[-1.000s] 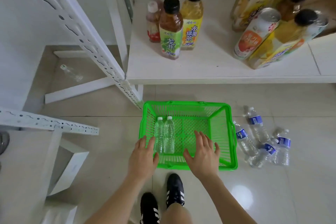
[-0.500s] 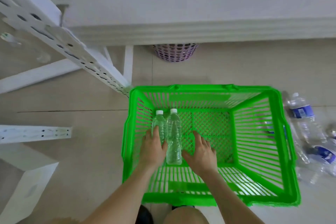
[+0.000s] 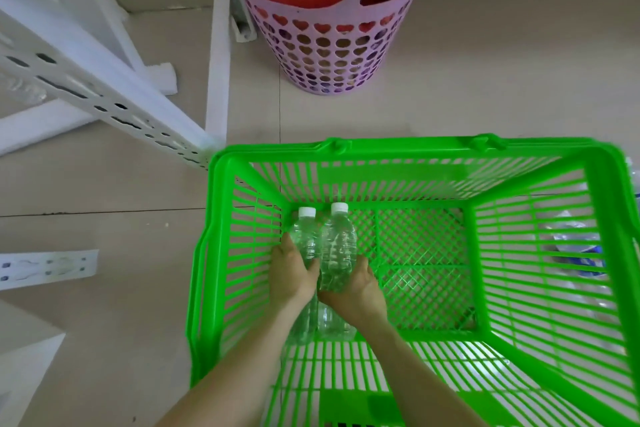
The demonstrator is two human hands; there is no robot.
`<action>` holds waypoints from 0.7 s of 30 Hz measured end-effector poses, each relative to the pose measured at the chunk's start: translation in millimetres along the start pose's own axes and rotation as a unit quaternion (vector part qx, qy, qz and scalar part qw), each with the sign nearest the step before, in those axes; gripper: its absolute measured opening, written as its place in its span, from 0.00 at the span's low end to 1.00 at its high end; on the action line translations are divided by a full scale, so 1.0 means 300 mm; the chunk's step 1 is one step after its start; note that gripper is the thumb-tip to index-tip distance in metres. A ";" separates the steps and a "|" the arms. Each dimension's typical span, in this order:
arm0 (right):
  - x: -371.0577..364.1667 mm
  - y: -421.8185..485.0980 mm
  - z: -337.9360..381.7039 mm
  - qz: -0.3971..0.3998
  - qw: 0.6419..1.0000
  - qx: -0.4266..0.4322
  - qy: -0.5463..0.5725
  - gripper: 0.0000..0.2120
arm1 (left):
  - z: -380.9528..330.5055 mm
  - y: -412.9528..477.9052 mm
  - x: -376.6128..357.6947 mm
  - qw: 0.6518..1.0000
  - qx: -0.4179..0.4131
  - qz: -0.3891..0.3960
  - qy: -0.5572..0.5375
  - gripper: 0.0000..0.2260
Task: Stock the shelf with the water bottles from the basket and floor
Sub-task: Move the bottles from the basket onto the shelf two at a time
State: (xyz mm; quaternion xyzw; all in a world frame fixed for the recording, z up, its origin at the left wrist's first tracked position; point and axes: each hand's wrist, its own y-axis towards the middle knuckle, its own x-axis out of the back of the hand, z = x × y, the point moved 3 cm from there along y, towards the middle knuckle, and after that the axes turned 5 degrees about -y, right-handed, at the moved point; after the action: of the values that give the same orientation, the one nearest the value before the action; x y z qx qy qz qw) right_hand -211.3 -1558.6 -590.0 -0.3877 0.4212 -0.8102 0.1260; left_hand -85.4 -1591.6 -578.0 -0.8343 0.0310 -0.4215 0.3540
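The left bottle (image 3: 304,236) is gripped by fingers (image 3: 289,248) of the left hand (image 3: 292,272), the right bottle (image 3: 338,246) apparently likewise by the right hand (image 3: 358,286); lifting both clear of the basket (image 3: 415,146) is called for.

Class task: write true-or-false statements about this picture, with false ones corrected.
1. The left clear plastic water bottle and the right clear plastic water bottle lie side by side in the green plastic basket. True.
2. The left hand holds nothing. False: it grips the left bottle.
3. The lilac plastic basket with heart-shaped holes sits inside the green basket. False: it stands on the floor beyond.
4. The right hand grips the right bottle. True.
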 end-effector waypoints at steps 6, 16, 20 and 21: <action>0.018 0.018 -0.006 -0.010 0.999 -0.051 0.002 0.50 | 0.001 0.043 -0.006 0.999 0.019 0.035 0.015 0.34; 0.089 0.027 -0.090 0.019 0.997 -0.019 0.077 0.34 | 0.003 0.024 0.001 0.999 -0.031 0.036 -0.017 0.35; 0.092 0.026 -0.132 0.067 0.977 -0.030 0.201 0.31 | 0.016 0.008 -0.003 0.997 -0.020 0.047 -0.057 0.37; 0.097 0.021 -0.140 0.072 0.970 -0.029 0.231 0.31 | 0.015 -0.001 0.001 0.996 -0.011 0.049 -0.074 0.37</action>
State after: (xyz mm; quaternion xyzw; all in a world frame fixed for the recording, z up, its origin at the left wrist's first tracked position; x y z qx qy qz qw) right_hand -262.4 -1553.2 -594.3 -0.1617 0.4894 -0.8539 0.0720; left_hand -81.9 -1588.8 -579.3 -0.8643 0.0505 -0.3405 0.3668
